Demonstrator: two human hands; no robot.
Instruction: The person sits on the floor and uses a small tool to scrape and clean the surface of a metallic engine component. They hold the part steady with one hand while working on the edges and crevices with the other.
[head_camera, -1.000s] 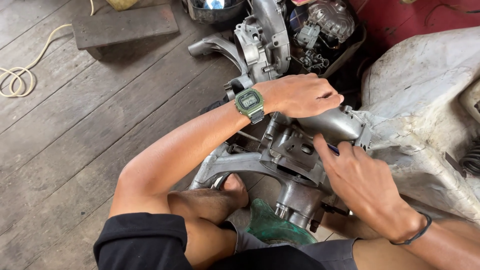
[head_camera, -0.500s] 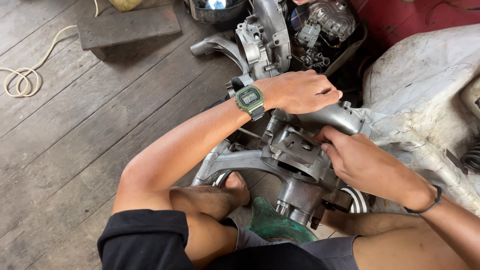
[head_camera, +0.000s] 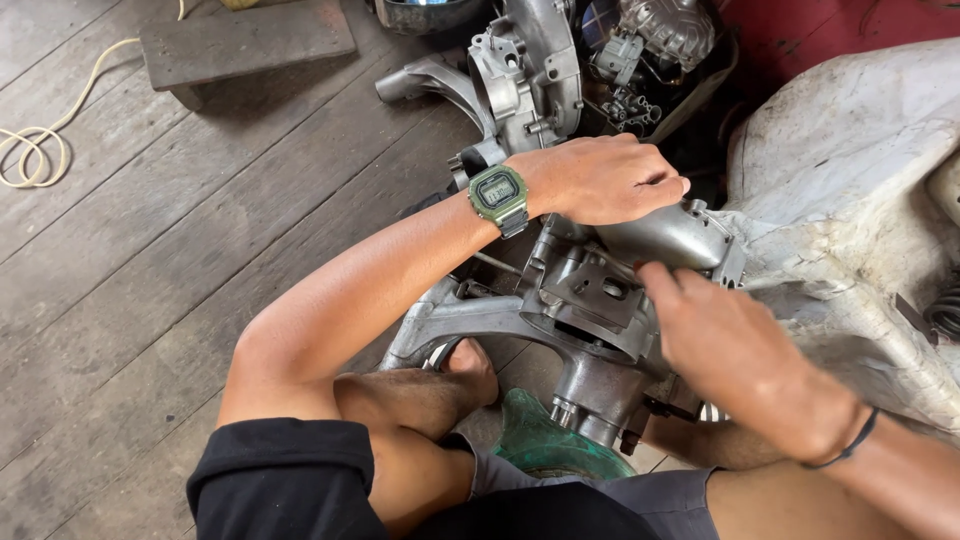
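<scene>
A person sits on a wooden floor (head_camera: 150, 280) with a grey metal engine case (head_camera: 590, 310) between the knees. The left hand (head_camera: 610, 180), a green watch (head_camera: 498, 196) on its wrist, rests curled on top of the case's rounded pipe (head_camera: 670, 235). The right hand (head_camera: 735, 350) lies on the case just beside it, fingers (head_camera: 660, 285) touching the metal (a thin black band circles that wrist). Behind stands a second engine case (head_camera: 525, 70). A pale rope (head_camera: 40, 150) coils at far left, near a wooden block (head_camera: 245, 42).
</scene>
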